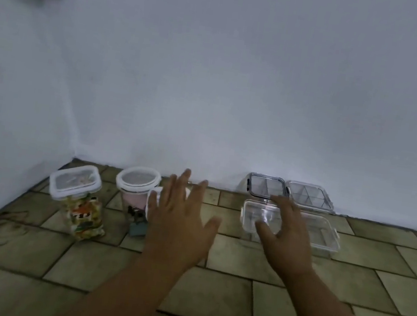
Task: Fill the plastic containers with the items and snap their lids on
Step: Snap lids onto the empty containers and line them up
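Tiled floor [288, 305] meets pale wall [240, 81]; containers [77, 197] alongside.

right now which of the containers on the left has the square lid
The leftmost tall container, holding multicoloured items; its white-rimmed lid is square, while the neighbouring jar has a round lid.

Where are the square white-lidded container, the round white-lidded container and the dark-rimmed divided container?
square white-lidded container [76, 180]: head view, centre of its lid.
round white-lidded container [138, 177]: head view, centre of its lid.
dark-rimmed divided container [265, 186]: head view, clear lid panel.
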